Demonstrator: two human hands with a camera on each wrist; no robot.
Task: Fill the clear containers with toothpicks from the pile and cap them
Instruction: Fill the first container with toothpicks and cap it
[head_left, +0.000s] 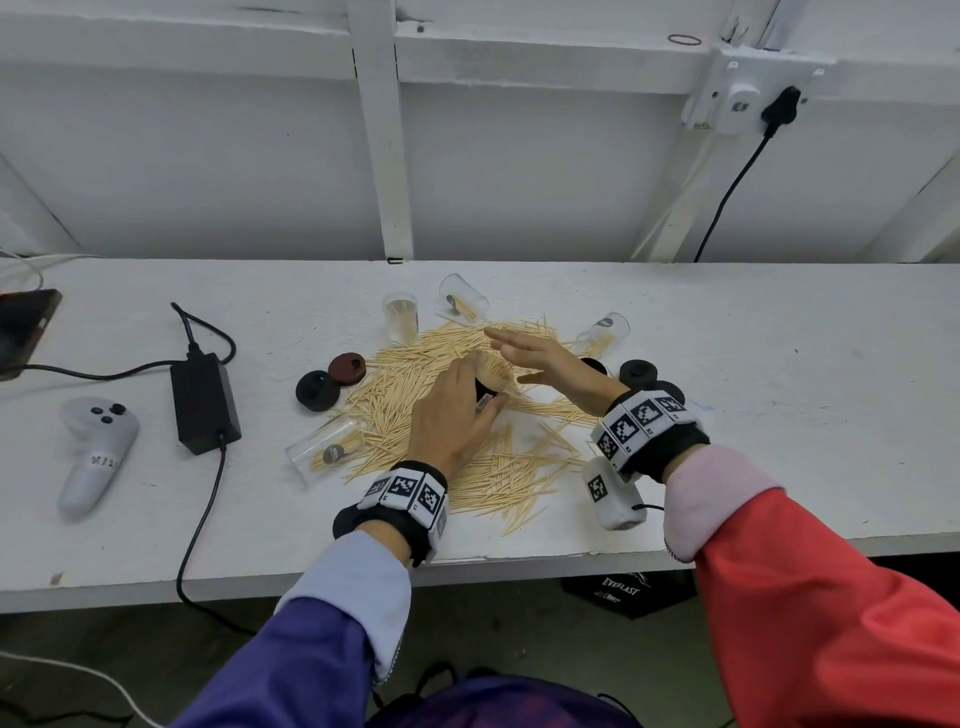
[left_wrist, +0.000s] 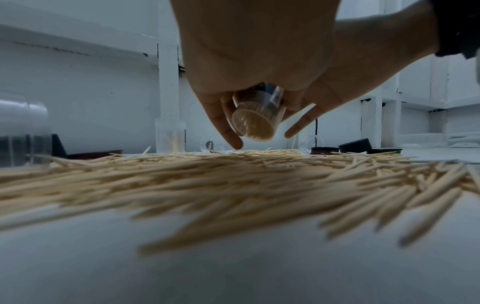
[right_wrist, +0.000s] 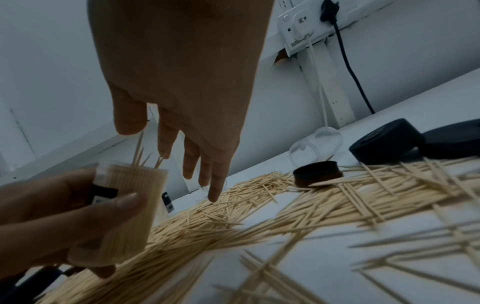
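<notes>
Left sleeve (head_left: 291, 660) blue-purple, right sleeve (head_left: 826, 597) red; black wristbands (head_left: 400, 512), checkered white tags.

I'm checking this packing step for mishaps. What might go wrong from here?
The held container is packed full, with a few toothpicks sticking out of its mouth; they may jam under a cap or fall back onto the pile. The left hand holds it tilted, uncapped, so contents could slide out. The right hand hovers open above the tips, which might prick its fingers.

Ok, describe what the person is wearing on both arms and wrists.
Left arm: dark blue sleeve with a pale blue cuff. Right arm: red sleeve with a pink cuff. Each wrist carries a black band with white blocks printed in black square codes; the right one also has a white camera pod with a black cable.
</notes>
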